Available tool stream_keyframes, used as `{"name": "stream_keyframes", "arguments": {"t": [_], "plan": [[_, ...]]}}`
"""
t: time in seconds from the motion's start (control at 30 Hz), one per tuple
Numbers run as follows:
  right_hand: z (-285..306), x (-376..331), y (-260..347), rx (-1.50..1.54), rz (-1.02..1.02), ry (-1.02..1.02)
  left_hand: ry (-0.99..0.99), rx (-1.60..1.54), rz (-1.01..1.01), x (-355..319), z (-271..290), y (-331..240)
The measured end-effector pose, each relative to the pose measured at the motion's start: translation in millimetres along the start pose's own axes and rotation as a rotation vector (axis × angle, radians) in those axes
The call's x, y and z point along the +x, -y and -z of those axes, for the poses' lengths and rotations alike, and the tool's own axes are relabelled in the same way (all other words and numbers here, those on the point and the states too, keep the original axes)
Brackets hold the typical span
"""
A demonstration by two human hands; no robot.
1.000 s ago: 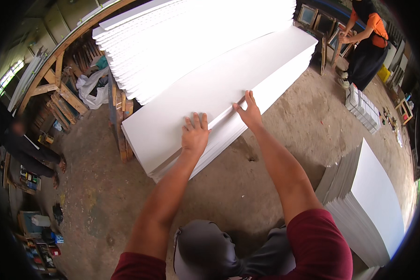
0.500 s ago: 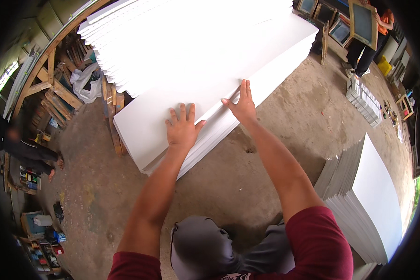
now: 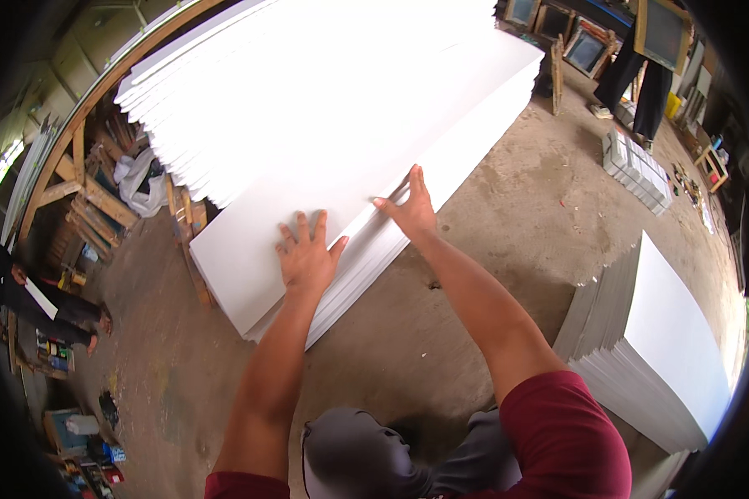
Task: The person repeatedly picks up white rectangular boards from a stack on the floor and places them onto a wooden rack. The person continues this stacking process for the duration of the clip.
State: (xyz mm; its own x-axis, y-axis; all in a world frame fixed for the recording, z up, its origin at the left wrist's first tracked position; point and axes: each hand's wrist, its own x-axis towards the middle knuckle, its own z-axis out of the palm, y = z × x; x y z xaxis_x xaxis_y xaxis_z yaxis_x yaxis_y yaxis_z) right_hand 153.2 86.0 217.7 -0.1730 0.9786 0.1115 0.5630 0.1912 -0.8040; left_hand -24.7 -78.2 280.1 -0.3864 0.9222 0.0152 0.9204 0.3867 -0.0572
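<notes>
A tall stack of large white sheets [image 3: 366,279], paper or thin board, stands in front of me. Flat on the top sheet [image 3: 240,264], near its front edge, lies my left hand [image 3: 306,256] with fingers spread. To its right, my right hand [image 3: 413,212] touches the sheet's long front edge, thumb apart from its outstretched fingers. A narrow dark gap shows under the top sheet's edge between the hands. Neither hand has its fingers closed round anything. Glare washes out the far part of the stack.
A second stack of white-topped sheets [image 3: 674,333] stands at my right. Beyond it is a strapped bundle [image 3: 637,170] on the floor. At the far right a person carries a framed screen [image 3: 662,35]. Another person stands at the left, near wooden pieces [image 3: 100,200] and a white plastic bag [image 3: 144,187].
The view has shifted slightly, while both hands keep their places on the top sheet. The person with the framed screen has moved. A white piece now shows at the left person's hand.
</notes>
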Motion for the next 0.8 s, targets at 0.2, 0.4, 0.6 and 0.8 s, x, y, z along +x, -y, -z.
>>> {"name": "stream_keyframes", "arguments": {"t": [0.2, 0.4, 0.6, 0.8], "plan": [[29.5, 7.0, 8.4, -0.140, -0.004, 0.149, 0.035, -0.026, 0.034, 1.6, 1.4, 1.2], [68.4, -8.6, 28.7, -0.287, -0.012, 0.312, 0.088, -0.173, -0.112, 1.8, 17.2, -38.4], [141.2, -29.6, 31.5, -0.364, 0.142, 0.205, -0.111, -0.338, -0.437, 1.7, 38.0, -124.5], [251.9, -72.7, 7.4, -0.553, 0.158, 0.006, -0.185, -0.641, -0.753, -16.4, 60.8, -241.5]]}}
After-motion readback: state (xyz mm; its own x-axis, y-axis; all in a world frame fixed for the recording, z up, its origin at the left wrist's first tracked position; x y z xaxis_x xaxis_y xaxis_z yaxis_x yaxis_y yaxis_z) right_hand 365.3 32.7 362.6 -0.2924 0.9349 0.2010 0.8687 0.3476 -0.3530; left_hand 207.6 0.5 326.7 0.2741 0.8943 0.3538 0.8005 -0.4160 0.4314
